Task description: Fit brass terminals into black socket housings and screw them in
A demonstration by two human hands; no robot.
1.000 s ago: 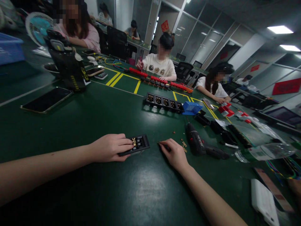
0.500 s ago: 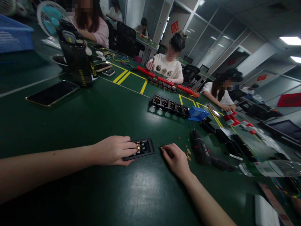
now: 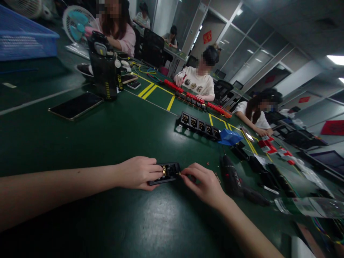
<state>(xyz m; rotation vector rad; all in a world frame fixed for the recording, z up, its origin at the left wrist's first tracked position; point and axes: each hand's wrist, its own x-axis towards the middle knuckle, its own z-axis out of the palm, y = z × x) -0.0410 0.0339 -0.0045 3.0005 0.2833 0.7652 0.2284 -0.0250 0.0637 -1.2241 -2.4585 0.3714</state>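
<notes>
My left hand [image 3: 141, 172] grips a black plastic socket housing [image 3: 171, 172] from its left end, its fingers lying over brass contacts [image 3: 163, 171] inside. The housing rests on the green table [image 3: 107, 143] with its open side up. At its right end, my right hand [image 3: 201, 179] pinches a small brass contact piece [image 3: 179, 173] between thumb and forefinger. Just behind that hand, a few loose brass pieces [image 3: 217, 177] lie partly hidden. A black power screwdriver [image 3: 231, 175] lies to the right of them.
Beyond my hands stand a row of black sockets [image 3: 200, 126] and a blue box [image 3: 230, 137]. A phone [image 3: 76, 105] and a black bottle [image 3: 103, 68] are at left. A clear plastic bottle [image 3: 309, 207] lies at right. Co-workers sit across the table.
My right hand has moved left with the brass piece, from beside the housing to its right edge. My left hand keeps its hold. The camera view has shifted slightly.
</notes>
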